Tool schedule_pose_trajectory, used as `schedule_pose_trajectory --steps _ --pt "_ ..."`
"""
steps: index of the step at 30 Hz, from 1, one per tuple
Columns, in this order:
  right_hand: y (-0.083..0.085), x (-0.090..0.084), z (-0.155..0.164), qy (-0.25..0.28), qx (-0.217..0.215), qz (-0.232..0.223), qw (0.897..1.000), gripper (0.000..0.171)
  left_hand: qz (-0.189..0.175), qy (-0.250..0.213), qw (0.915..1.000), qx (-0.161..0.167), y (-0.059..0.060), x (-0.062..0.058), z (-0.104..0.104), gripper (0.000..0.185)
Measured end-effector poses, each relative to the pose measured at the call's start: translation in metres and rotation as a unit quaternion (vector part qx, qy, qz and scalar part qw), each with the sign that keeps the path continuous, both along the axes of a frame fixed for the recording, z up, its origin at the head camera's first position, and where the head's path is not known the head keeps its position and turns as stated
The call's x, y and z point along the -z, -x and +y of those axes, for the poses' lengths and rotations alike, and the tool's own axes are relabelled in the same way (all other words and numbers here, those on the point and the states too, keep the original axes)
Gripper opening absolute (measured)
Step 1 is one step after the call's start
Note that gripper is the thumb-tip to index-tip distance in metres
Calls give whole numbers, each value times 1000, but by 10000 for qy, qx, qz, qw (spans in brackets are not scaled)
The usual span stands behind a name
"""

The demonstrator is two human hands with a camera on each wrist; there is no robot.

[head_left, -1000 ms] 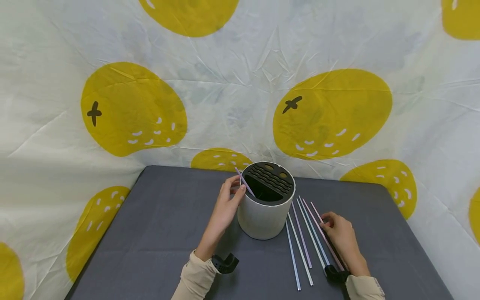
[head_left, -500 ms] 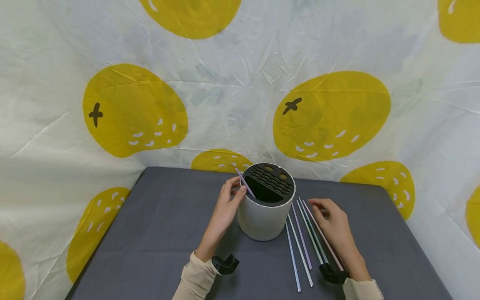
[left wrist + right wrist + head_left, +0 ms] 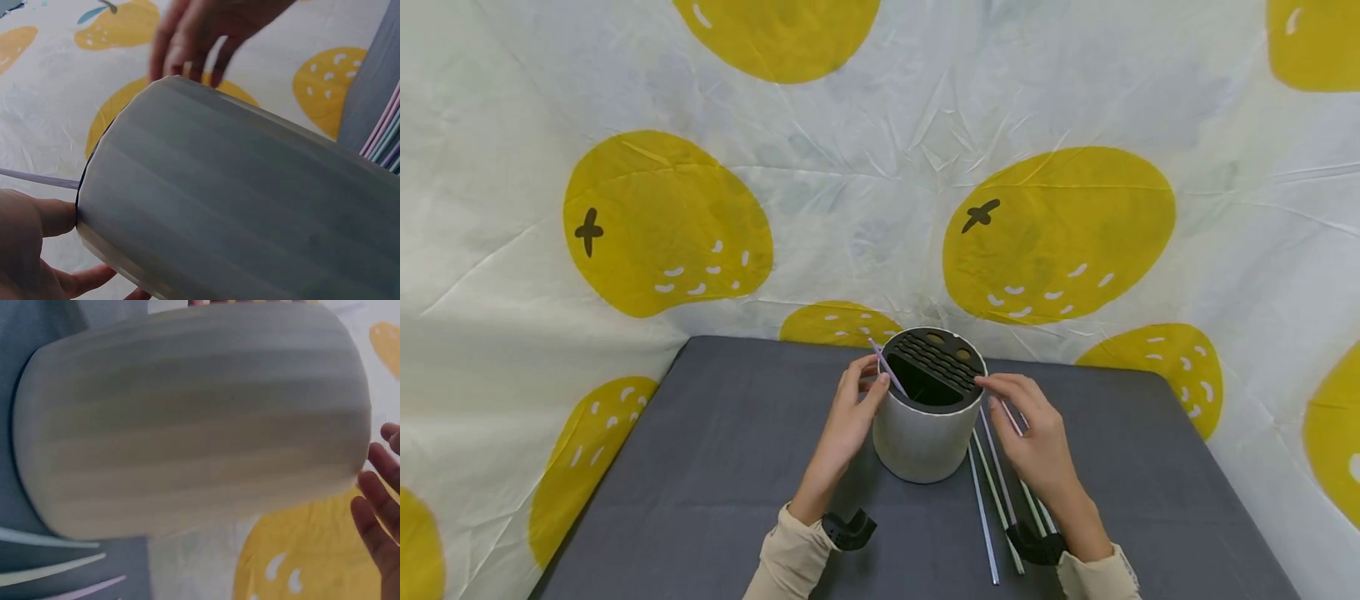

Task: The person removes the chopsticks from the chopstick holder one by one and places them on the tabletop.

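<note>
Both forearms are covered by long beige sleeves (image 3: 790, 562) ending at the wrists. A black camera mount (image 3: 847, 528) is strapped at the left wrist; a second black mount (image 3: 1036, 543) sits at the right wrist. The left hand (image 3: 848, 421) and right hand (image 3: 1033, 437) are bare.

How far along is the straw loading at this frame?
Done: one purple straw stands in the white holder, which the left hand steadies. In hand: the right hand pinches a pink straw near the holder's rim. Left: several loose straws lying on the grey table.
</note>
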State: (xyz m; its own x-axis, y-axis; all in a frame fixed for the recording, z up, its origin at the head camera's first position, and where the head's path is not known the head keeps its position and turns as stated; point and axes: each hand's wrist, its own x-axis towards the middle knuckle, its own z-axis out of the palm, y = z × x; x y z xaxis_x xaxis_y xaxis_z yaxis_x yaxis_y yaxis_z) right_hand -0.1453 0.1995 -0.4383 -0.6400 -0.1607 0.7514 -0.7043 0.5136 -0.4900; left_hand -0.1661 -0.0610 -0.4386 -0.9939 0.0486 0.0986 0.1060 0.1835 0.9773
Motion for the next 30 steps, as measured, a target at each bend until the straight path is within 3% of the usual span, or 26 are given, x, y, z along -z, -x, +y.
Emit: schedule_pose_trajectory --steps 5,11,15,19,26,30 --pt "4 -12 -22 -461 -337 404 9976 38 2 2 10000 10 0 1 -1 52" --pt "8 -25 -50 -1589 -303 270 9865 34 51 43 10000 15 1 1 -2 53" --pt "10 -32 -64 -1996 -293 211 9792 32 67 11 10000 61 1 1 -2 53" --pt "8 -38 -72 -2116 -317 -35 9768 31 42 -19 10000 60 0 2 -3 53" --pt "12 -45 -79 -1889 -339 -778 9783 28 24 16 10000 60 0 3 -3 52" --pt "16 -47 -82 -1741 -304 -820 9808 21 32 -13 10000 82 0 2 -1 53"
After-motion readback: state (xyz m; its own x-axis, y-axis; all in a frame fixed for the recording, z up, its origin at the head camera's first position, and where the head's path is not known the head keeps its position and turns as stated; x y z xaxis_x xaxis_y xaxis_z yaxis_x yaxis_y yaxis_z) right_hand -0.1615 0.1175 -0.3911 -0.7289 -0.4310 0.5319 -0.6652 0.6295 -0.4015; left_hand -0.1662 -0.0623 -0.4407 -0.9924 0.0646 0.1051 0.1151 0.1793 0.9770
